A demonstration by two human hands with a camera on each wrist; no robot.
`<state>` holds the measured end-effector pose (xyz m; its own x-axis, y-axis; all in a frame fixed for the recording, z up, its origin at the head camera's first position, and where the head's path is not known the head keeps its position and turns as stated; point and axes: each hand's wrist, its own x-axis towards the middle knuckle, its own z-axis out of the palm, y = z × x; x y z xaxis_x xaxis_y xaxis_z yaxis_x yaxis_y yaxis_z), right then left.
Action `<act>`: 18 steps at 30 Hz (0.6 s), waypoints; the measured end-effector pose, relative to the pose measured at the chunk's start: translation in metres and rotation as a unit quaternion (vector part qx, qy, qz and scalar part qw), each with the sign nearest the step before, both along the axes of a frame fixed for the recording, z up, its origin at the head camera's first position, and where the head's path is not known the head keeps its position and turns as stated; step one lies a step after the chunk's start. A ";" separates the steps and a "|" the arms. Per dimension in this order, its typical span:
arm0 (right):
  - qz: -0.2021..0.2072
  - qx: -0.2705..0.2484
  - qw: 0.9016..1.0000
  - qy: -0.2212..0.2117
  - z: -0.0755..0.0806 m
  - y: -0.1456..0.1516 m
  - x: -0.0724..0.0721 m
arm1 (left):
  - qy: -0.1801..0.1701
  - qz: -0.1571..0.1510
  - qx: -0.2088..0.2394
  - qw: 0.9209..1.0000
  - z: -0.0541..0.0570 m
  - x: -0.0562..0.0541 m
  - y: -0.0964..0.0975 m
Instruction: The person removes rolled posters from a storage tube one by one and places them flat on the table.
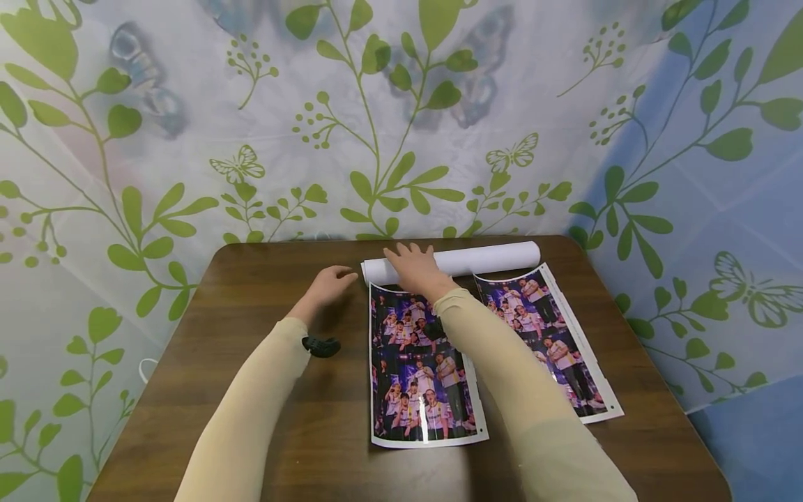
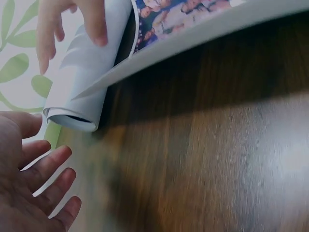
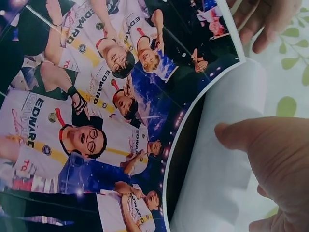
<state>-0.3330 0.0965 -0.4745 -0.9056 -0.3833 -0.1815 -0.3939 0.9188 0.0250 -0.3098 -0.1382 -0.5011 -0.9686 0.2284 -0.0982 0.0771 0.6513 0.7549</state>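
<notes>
A white paper roll [image 1: 492, 259] lies along the back of the table. My right hand [image 1: 414, 268] is over the left part of the roll with its fingers spread. In the right wrist view its thumb [image 3: 236, 134] lies across the near side of the roll. Just off the roll's left end is my left hand [image 1: 329, 284], empty, its relaxed fingers [image 2: 48, 162] apart from the paper. A glossy group-photo print [image 1: 422, 369] lies under my right forearm, its upper edge curling up beside the roll. A second photo print [image 1: 567, 362] sits to the right, partly hidden by the right sleeve.
The brown wooden table [image 1: 251, 293] has a rounded back edge against a leaf-and-butterfly patterned curtain [image 1: 389, 139]. A black band [image 1: 321, 346] sits at the left wrist. Light glares off the nearer print.
</notes>
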 end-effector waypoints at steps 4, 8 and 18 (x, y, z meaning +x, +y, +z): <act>-0.004 0.007 1.000 0.008 -0.003 -0.002 -0.002 | -0.016 0.023 0.029 0.999 -0.004 -0.003 0.007; 0.000 0.009 1.000 0.015 -0.007 -0.002 -0.005 | -0.037 0.044 0.048 0.997 -0.005 -0.004 0.012; -0.013 -0.015 1.000 0.021 -0.014 0.004 -0.008 | -0.079 0.086 0.129 0.985 -0.006 -0.006 0.023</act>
